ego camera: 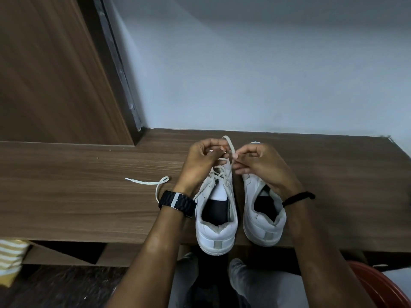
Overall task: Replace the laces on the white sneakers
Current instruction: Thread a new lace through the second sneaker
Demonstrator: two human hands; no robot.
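A person's two hands work a white lace (230,147) above the toe end of the left sneaker (216,210), one of a pair standing heels toward the camera at the near edge of a wooden desk (89,196). The left hand (201,165), a dark watch (176,202) on its wrist, pinches the lace with curled fingers over the shoe's forward eyelets. The right hand (260,163), a black band (298,197) on its wrist, pinches the same loop just beside it, thumb and forefinger closed on the cord. The lace arcs up between the two grips and runs down into loosely crossed rows on the left sneaker. The right sneaker (263,210) stands just beside it, its eyelets mostly hidden by the hand, so whether it is laced cannot be told. The lace's loose end (144,182) trails on the desk, left of the left sneaker.

The lace looks flat, soft and limp, likely to twist or slip back through an eyelet unless kept taut. Its stiff tip is probably the best place to grip for threading. The sneaker seems light enough to shift under a tug and may need steadying at the sides.
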